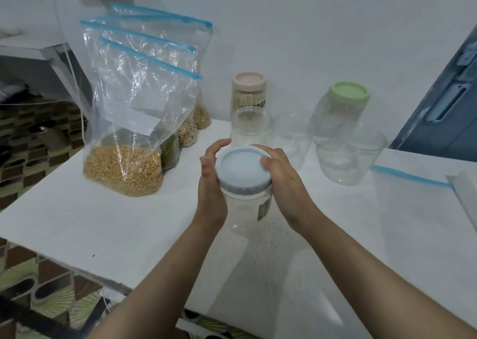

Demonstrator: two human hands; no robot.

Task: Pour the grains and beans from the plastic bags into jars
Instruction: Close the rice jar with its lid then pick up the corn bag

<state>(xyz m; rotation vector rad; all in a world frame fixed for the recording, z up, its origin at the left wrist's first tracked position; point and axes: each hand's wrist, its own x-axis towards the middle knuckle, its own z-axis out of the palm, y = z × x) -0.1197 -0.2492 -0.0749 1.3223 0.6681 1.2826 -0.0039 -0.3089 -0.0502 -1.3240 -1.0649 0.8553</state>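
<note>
A clear plastic jar [245, 209] with a pale blue lid [242, 168] stands near the middle of the white table [103, 222]. My left hand [211, 184] grips the jar's left side just under the lid. My right hand [281, 178] curls over the lid's right edge, thumb on top. At the back left stand several zip bags with blue seals; the nearest bag [129, 132] holds yellow corn, and the ones behind hold green beans [169, 147] and pale beans [188, 132].
Behind the held jar stand a pink-lidded jar [249, 93] with pale grains, a green-lidded jar [343, 106] and three open clear jars [351, 155]. An emptied zip bag [413, 196] lies flat at the right. The table's left edge drops to a patterned floor.
</note>
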